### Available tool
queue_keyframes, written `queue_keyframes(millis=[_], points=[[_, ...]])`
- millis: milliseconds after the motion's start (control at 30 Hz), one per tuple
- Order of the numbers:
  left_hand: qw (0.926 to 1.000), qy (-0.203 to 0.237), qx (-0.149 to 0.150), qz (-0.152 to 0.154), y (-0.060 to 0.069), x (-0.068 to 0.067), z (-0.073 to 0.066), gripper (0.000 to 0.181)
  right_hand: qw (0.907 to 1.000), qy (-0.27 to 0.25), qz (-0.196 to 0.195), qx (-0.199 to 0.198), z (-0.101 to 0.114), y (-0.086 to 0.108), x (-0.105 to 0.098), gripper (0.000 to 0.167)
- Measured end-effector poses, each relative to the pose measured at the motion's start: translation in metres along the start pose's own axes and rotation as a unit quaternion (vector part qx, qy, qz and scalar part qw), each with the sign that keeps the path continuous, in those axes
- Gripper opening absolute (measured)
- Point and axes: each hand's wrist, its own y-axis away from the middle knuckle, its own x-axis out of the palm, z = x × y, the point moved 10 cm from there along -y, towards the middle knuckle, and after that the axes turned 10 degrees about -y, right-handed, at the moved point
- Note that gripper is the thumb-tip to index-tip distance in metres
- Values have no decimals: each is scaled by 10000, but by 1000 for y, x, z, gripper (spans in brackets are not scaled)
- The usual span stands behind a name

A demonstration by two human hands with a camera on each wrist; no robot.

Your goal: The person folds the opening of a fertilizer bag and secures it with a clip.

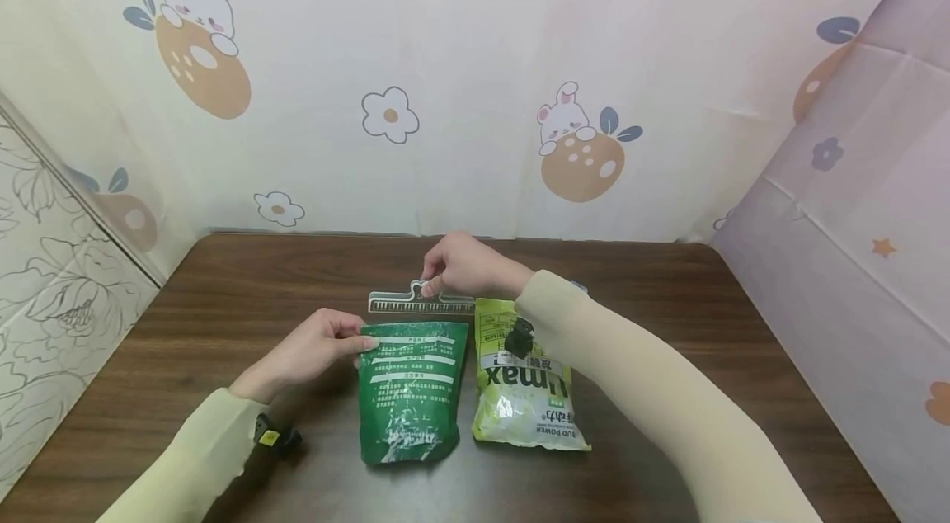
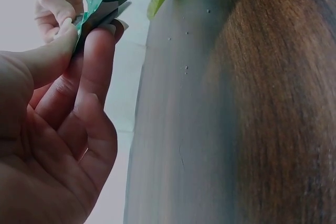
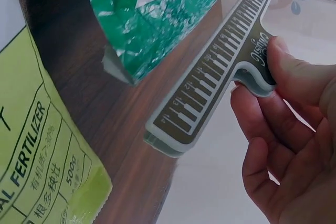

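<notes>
A green pouch point(image 1: 411, 399) with white print stands out in the middle of the head view. My left hand point(image 1: 315, 346) pinches its upper left corner between thumb and fingers, as the left wrist view also shows. Just beyond the pouch's top edge, my right hand point(image 1: 467, 266) grips the handle of a long bag clip point(image 3: 212, 69) marked with piano keys and numbers. In the right wrist view the clip lies apart from the green pouch's top edge. Whether its jaws are parted cannot be told.
A yellow-green fertilizer bag point(image 1: 519, 416) lies right of the pouch, partly under my right forearm. The brown wooden table point(image 1: 668, 292) ends at a patterned curtain point(image 1: 475, 94) behind. Small specks dot the tabletop in the left wrist view.
</notes>
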Motion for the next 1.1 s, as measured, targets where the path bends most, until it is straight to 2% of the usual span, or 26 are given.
queue_keyframes(millis=[233, 367, 533, 700, 1100], points=[[10000, 17, 2, -60, 1, -2, -3, 18, 9999, 68, 96, 22, 8, 5, 1, 14], [9999, 51, 132, -94, 1, -2, -6, 19, 9995, 218, 229, 80, 10, 6, 6, 15], [9997, 99, 153, -150, 1, -2, -7, 19, 9981, 476, 371, -145, 17, 8, 13, 15], [9995, 68, 79, -287, 2, -4, -6, 20, 9981, 442, 379, -217, 19, 9, 16, 15], [9973, 3, -184, -706, 1, -8, 2, 14, 9989, 345, 295, -73, 12, 17, 18, 14]])
